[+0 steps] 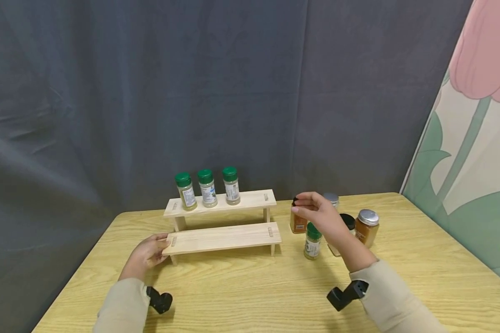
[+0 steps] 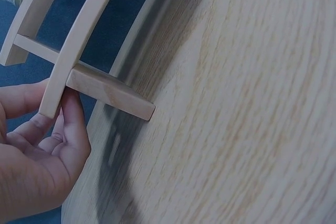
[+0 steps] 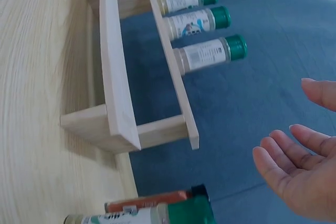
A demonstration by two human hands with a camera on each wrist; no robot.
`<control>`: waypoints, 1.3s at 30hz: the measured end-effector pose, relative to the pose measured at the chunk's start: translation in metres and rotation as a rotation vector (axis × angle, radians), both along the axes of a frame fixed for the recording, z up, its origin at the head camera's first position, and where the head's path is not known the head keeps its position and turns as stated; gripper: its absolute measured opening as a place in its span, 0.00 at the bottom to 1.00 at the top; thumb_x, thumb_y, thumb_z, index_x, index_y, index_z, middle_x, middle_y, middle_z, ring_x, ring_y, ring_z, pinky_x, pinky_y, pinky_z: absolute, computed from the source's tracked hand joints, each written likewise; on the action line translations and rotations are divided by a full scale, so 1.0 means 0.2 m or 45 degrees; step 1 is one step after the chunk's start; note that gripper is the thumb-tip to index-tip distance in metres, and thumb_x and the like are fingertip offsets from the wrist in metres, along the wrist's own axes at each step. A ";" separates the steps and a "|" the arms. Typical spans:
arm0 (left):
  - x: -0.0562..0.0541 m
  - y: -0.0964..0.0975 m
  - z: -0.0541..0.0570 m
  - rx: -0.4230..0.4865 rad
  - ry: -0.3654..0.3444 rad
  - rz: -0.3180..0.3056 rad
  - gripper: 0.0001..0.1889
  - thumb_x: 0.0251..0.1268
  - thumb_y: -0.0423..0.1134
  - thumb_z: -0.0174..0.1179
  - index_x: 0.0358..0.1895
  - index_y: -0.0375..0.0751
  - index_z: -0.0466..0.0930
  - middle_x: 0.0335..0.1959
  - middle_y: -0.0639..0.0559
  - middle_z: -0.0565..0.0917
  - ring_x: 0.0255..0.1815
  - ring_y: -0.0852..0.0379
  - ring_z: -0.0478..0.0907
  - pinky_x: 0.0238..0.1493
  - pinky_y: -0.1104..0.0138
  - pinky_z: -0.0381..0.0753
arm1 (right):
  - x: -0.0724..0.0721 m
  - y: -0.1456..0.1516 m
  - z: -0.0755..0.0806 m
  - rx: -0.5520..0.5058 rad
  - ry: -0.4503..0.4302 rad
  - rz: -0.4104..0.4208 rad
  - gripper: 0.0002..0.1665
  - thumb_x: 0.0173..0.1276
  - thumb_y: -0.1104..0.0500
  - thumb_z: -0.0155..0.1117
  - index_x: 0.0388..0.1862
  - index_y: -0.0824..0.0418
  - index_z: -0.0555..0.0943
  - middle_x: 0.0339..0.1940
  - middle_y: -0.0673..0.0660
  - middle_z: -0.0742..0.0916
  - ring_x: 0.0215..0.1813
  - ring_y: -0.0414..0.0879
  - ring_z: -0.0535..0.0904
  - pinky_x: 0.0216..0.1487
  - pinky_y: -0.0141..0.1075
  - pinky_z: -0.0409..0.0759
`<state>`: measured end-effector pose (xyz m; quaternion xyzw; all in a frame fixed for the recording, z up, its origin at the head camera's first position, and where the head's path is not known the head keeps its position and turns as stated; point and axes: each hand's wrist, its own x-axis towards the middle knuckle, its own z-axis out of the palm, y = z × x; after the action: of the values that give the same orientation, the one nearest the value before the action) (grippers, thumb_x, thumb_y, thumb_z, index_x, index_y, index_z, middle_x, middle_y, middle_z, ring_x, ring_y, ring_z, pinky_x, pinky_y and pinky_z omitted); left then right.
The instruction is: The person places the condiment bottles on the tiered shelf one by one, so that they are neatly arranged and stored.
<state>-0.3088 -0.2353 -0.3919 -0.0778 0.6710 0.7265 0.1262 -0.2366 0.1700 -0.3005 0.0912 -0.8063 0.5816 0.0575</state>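
A two-tier wooden spice rack (image 1: 222,238) stands on the table. Its upper tier holds three green-capped spice jars (image 1: 209,188), labels facing outward. At the left end of the lower tier, my left hand (image 1: 149,250) grips the board between thumb and fingers, as the left wrist view shows too. My right hand (image 1: 322,217) hovers over the group of containers right of the rack. In the right wrist view its fingers (image 3: 281,169) are apart from the thumb with nothing between them. Nearest to it are an orange tin with a black cap (image 1: 298,221) and another green-capped spice jar (image 1: 312,243).
Behind and below my right hand stand an amber jar with a silver lid (image 1: 366,227), a black-lidded jar (image 1: 347,222) and a partly hidden grey-lidded jar (image 1: 331,199). A dark curtain (image 1: 250,92) hangs behind the table (image 1: 241,296). A flower-painted panel (image 1: 475,162) is at right.
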 end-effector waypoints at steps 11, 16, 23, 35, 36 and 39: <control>-0.05 -0.04 -0.06 -0.006 0.028 -0.035 0.29 0.60 0.27 0.49 0.62 0.27 0.46 0.31 0.47 0.73 0.26 0.60 0.75 0.27 0.71 0.71 | 0.05 0.08 -0.05 0.016 0.008 -0.046 0.32 0.60 0.53 0.57 0.56 0.71 0.61 0.51 0.67 0.71 0.52 0.56 0.67 0.51 0.45 0.66; -0.12 -0.11 -0.15 0.070 0.084 -0.116 0.29 0.57 0.30 0.54 0.61 0.31 0.53 0.33 0.44 0.73 0.29 0.58 0.76 0.27 0.70 0.71 | 0.07 0.12 -0.08 0.059 0.004 -0.089 0.33 0.60 0.52 0.57 0.57 0.70 0.62 0.50 0.65 0.71 0.52 0.55 0.67 0.51 0.44 0.65; -0.03 -0.03 -0.03 -0.002 0.025 -0.040 0.29 0.60 0.27 0.47 0.62 0.26 0.45 0.30 0.48 0.73 0.25 0.61 0.75 0.26 0.72 0.71 | 0.08 0.16 -0.11 0.056 0.006 -0.114 0.30 0.62 0.55 0.55 0.57 0.71 0.61 0.51 0.66 0.71 0.53 0.54 0.67 0.49 0.36 0.67; 0.01 0.00 0.01 -0.005 0.003 -0.013 0.28 0.61 0.26 0.46 0.62 0.25 0.45 0.29 0.49 0.72 0.25 0.62 0.75 0.26 0.73 0.71 | 0.08 0.21 -0.19 0.066 -0.011 -0.147 0.30 0.61 0.56 0.57 0.56 0.73 0.62 0.52 0.69 0.71 0.53 0.56 0.67 0.49 0.36 0.68; 0.01 0.00 0.01 -0.002 0.006 -0.022 0.28 0.61 0.26 0.46 0.62 0.25 0.45 0.29 0.49 0.73 0.25 0.62 0.75 0.26 0.73 0.71 | 0.08 0.21 -0.19 0.062 -0.013 -0.145 0.31 0.61 0.56 0.57 0.56 0.73 0.62 0.52 0.69 0.70 0.53 0.57 0.67 0.49 0.36 0.68; 0.00 -0.01 0.01 0.010 0.008 -0.026 0.29 0.61 0.27 0.47 0.62 0.26 0.45 0.28 0.50 0.73 0.25 0.62 0.74 0.25 0.73 0.71 | 0.09 0.21 -0.19 0.057 -0.016 -0.139 0.31 0.60 0.56 0.57 0.56 0.73 0.61 0.53 0.69 0.70 0.54 0.58 0.66 0.49 0.37 0.68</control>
<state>-0.3088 -0.2363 -0.3906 -0.0681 0.6694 0.7280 0.1318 -0.2182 0.2123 -0.3391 0.0448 -0.8232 0.5601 0.0820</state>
